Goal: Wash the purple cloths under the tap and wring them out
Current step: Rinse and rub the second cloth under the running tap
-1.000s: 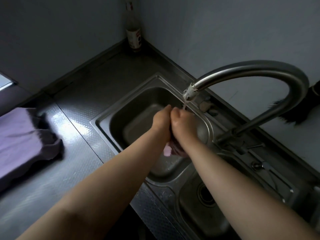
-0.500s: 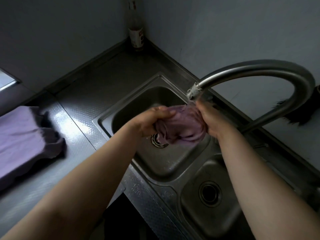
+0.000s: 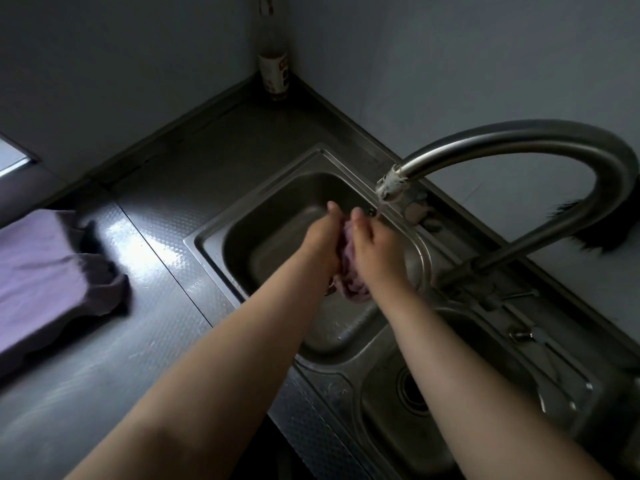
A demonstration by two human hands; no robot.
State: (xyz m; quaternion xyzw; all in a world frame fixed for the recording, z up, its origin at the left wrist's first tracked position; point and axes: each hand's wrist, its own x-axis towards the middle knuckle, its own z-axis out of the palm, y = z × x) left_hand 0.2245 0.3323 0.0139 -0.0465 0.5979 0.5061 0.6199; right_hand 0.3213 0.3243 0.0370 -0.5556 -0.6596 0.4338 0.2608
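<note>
The scene is dim and grey, the walls in flat shadow. Light enters from the left and leaves a bright patch of glare on the embossed steel bench (image 3: 145,237). The folded purple cloth (image 3: 45,271) casts a dark shadow at its right edge. The curved tap (image 3: 519,140) carries a soft highlight. Wide-angle distortion bends the edges; details look soft and slightly smeared.

Both bare forearms reach forward just below the tap (image 3: 391,185), the left hand (image 3: 320,242) and right hand (image 3: 375,247) pressed palm to palm, each grip closed on the purple cloth (image 3: 349,278).
</note>
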